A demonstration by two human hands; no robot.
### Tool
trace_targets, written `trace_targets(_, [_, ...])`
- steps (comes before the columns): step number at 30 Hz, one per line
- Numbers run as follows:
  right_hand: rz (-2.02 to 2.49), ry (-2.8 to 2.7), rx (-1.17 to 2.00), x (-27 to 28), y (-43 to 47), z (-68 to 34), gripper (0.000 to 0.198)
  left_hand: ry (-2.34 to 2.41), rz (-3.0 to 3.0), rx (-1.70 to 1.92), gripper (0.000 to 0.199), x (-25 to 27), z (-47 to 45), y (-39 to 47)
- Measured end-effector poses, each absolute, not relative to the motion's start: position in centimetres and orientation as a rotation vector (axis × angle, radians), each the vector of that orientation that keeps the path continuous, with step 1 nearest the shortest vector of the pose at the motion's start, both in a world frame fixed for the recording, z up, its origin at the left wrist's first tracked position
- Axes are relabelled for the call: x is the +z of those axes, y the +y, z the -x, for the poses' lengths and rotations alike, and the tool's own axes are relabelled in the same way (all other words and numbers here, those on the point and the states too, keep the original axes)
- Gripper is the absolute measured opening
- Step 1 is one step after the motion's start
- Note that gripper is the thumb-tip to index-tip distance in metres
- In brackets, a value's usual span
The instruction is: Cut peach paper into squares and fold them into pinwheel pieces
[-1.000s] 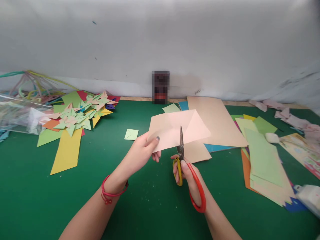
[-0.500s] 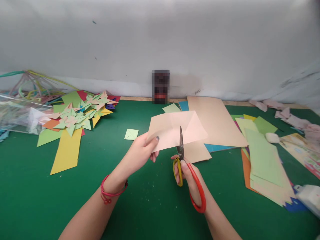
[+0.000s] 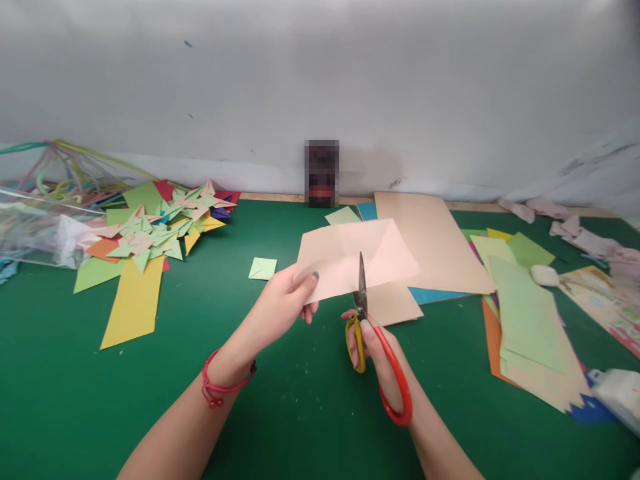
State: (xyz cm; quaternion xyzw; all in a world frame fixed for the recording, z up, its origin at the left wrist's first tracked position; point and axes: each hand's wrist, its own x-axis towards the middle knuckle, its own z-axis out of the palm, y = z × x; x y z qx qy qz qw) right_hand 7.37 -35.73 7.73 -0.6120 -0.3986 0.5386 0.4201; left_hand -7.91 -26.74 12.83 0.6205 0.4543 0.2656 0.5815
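A pale pink sheet [image 3: 333, 257] is held at its left end by the left hand's grip [image 3: 290, 293]. Scissors [image 3: 363, 303] are held in the right hand's grip [image 3: 379, 350], blades overlapping the sheet; contact cannot be confirmed. Paper stars [image 3: 137, 241] are heaped leftward on the green tabletop [image 3: 300, 430].

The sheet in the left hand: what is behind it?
Beyond the held sheet show a large beige sheet, a smaller beige piece and green tabletop. Their covered parts, and anything else behind, cannot be seen.
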Motion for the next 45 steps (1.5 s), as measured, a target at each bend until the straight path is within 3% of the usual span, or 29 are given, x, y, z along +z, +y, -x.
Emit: trace_targets(45, [1.574,-0.974,1.377,6.4,-35.9,-8.0,0.052,1.066,-1.458,0.618,0.03,12.9,8.0,-26.7])
